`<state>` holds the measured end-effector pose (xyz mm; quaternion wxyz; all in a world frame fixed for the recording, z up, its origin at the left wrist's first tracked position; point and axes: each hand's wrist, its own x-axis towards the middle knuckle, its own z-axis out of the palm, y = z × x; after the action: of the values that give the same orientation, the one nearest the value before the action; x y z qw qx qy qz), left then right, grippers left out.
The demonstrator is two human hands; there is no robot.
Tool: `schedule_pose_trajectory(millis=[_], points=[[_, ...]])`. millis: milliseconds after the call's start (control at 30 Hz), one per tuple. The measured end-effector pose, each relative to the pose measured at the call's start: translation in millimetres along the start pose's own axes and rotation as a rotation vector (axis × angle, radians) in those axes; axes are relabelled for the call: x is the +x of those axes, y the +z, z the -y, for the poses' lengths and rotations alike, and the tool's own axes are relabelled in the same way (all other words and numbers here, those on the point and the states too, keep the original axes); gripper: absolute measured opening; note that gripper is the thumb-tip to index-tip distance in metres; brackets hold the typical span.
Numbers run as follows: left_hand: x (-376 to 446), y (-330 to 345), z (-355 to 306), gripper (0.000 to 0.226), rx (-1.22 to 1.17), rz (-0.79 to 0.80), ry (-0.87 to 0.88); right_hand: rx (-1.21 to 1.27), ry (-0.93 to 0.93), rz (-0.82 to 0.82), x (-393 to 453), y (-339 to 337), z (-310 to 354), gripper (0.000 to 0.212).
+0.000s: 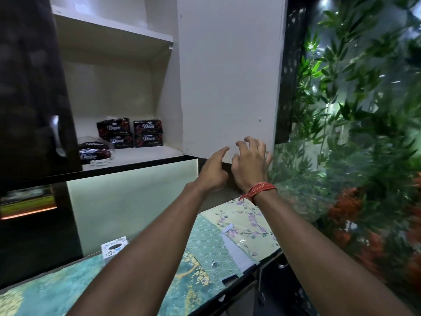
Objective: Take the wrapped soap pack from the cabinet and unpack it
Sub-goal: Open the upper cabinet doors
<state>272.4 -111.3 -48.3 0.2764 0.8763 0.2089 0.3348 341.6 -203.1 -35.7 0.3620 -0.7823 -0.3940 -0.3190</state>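
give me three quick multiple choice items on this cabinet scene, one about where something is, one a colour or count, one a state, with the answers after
1. Where is the wrapped soap pack?
A. on the counter
B. at the front left of the lower cabinet shelf
C. in the left hand

2. What colour is the band on the right wrist?
A. red
B. blue
C. white

3. What are the hands doing?
A. both holding soap
B. left hand and right hand empty, at the bottom edge of the open white door
C. resting on the counter

Answers: 1 B, it lies in clear wrap beside the stacked soap boxes. 2 A, the wrist thread is red. 3 B, no fingers close on anything.
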Motion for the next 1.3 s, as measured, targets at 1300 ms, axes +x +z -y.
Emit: schedule_pose_trajectory(millis=[1300], points=[[-152.6,-256.9,113.6,0.022,0.287,-1.227,-0.169,1.730,0.241,0.676,-49.8,92.5,332.9,0.053]])
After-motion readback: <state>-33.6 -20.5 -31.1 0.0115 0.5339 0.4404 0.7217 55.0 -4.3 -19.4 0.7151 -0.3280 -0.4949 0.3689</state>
